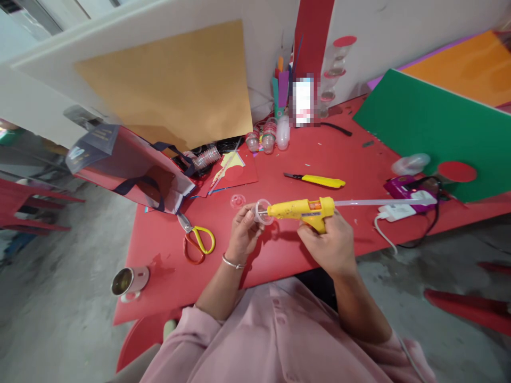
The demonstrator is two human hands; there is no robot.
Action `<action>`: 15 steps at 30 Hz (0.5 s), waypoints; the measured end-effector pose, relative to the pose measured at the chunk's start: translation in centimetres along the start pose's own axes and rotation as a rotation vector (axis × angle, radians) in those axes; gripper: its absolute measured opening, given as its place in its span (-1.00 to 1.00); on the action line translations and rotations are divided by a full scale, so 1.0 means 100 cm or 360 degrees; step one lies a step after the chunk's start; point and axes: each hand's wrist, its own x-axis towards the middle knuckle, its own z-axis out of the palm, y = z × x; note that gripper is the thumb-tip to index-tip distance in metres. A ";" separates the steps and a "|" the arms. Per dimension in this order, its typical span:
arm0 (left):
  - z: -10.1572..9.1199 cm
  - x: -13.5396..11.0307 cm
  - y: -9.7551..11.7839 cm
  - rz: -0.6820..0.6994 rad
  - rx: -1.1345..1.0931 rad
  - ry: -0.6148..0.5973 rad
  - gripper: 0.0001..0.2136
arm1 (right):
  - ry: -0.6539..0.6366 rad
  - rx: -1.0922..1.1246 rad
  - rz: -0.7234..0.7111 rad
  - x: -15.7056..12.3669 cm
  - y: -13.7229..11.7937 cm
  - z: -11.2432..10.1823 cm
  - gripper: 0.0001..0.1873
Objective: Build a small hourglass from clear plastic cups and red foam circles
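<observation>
My right hand (333,242) is closed round the handle of a yellow glue gun (295,209), which points left. A long translucent glue stick (359,202) sticks out of its back end. Between the fingers of my left hand (244,231) is a small clear plastic cup (263,205), its open side towards me. The gun's nozzle reaches the cup's mouth; whether it touches the plastic I cannot tell. Just beyond my left fingers a clear round lid (238,200) lies on the red table (255,271).
Scissors (195,242), a mug (130,282) and a paper bag (136,170) stand or lie on the left. A yellow utility knife (319,181) lies behind the gun. At the right are a power strip (415,197) with cords and a green board (435,133). Stacked cups (268,139) stand at the back.
</observation>
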 end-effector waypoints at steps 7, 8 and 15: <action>0.001 -0.001 0.000 -0.0020 -0.0021 -0.0014 -0.54 | 0.0009 -0.0011 0.0041 0.004 0.000 0.002 -0.94; 0.001 -0.001 0.000 -0.0025 -0.0020 -0.0015 -0.54 | 0.0021 -0.0014 0.0039 0.004 0.000 0.003 -0.95; 0.002 -0.003 0.000 -0.0043 -0.0003 -0.0036 -0.56 | 0.0078 -0.0028 0.0022 0.007 0.004 0.005 -0.95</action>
